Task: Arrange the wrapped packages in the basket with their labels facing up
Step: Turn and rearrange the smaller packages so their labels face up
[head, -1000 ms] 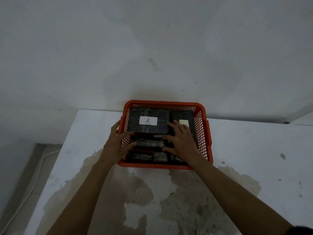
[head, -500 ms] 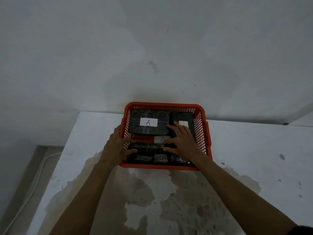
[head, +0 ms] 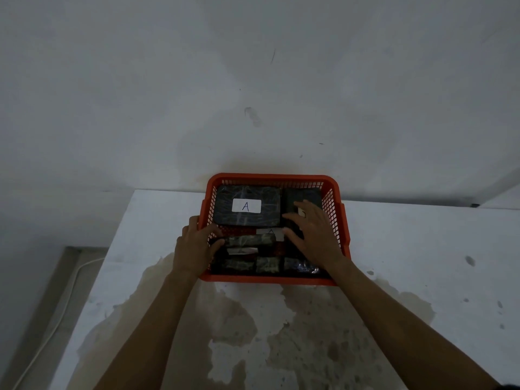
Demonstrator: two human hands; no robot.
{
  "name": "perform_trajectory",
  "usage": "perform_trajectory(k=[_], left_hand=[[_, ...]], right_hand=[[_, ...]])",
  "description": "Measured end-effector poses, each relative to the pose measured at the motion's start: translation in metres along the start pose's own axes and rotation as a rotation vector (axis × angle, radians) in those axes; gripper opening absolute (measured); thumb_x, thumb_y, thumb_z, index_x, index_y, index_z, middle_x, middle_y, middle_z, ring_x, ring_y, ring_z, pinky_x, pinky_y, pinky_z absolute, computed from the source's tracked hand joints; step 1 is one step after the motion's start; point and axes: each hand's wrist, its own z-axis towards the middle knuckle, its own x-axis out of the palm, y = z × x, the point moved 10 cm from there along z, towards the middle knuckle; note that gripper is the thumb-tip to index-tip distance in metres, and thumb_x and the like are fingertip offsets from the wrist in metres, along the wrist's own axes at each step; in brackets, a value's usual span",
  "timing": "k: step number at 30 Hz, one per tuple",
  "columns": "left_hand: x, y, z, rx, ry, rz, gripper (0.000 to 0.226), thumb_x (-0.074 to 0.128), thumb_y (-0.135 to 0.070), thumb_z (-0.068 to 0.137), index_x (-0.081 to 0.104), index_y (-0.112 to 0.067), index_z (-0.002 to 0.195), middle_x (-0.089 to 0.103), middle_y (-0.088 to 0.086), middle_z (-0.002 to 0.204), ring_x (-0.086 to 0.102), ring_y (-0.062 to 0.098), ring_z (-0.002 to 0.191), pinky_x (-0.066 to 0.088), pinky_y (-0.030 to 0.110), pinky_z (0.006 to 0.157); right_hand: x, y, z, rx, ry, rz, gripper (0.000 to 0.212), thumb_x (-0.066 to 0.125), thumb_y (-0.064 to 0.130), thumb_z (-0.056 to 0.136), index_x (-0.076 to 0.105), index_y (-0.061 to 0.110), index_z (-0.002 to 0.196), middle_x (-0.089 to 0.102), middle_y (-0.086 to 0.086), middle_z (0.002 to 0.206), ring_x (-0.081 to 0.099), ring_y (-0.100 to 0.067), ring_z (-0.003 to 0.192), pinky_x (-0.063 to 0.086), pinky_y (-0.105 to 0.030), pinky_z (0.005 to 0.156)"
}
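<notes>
An orange mesh basket [head: 270, 178] stands on the table against the wall. A big dark wrapped package [head: 247, 218] lies at its back left, its white label "A" facing up. A second dark package [head: 305, 195] lies at the back right. Several smaller wrapped packages [head: 267, 264] fill the front. A narrow one [head: 249, 240] lies across the middle, with part of a white "A" label [head: 270, 232] showing behind it. My left hand [head: 194, 246] wraps over the basket's left wall, thumb touching the narrow package's end. My right hand [head: 315, 235] lies spread flat on the right-hand packages, covering the back-right label.
The white table [head: 422, 249] has a large brownish stain [head: 267, 333] in front of the basket. A grey wall rises directly behind. At the left the table edge drops to a floor with a white cable [head: 56, 319].
My right hand slid toward the back right and now covers that package's label. An "A" label came into view in the middle of the basket. My left hand stayed on the left wall.
</notes>
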Motion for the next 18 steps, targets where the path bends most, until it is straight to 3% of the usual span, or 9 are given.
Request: perform_trajectory(k=[4,7,11,18], left_hand=[[0.002,0.001,-0.001,-0.008,0.029,-0.078,0.033,0.072,-0.042,0.079,0.070,-0.023,0.106,0.051,0.013,0.129,0.052,0.033,0.117,0.050,0.049,0.092],[0.004,0.001,-0.001,0.012,0.071,0.013,0.049,0.075,-0.051,0.071,0.070,-0.025,0.113,0.049,0.013,0.134,0.048,0.033,0.121,0.049,0.052,0.095],[0.001,-0.003,0.007,-0.028,0.021,0.104,0.040,0.075,-0.045,0.076,0.072,-0.023,0.109,0.051,0.014,0.131,0.050,0.034,0.117,0.049,0.052,0.093],[-0.003,-0.011,0.016,-0.125,-0.093,0.147,0.050,0.079,-0.055,0.066,0.063,-0.016,0.092,0.056,0.009,0.104,0.063,0.026,0.084,0.054,0.040,0.068]], right_hand=[[0.005,-0.026,-0.010,0.143,0.037,0.021,0.063,0.043,0.055,0.095,0.032,0.024,0.148,0.022,-0.009,0.160,0.012,-0.028,0.149,0.016,-0.047,0.117],[0.012,-0.028,-0.011,0.163,0.081,0.074,0.068,0.038,0.060,0.092,0.029,0.025,0.149,0.017,-0.008,0.162,0.008,-0.027,0.150,0.014,-0.047,0.118],[0.010,-0.028,-0.010,0.162,0.053,0.077,0.065,0.041,0.057,0.094,0.032,0.024,0.149,0.020,-0.010,0.161,0.010,-0.028,0.149,0.015,-0.048,0.119],[0.013,-0.029,-0.011,0.167,0.100,0.081,0.065,0.045,0.052,0.096,0.025,0.025,0.151,0.012,-0.008,0.163,0.002,-0.026,0.150,0.012,-0.048,0.121]])
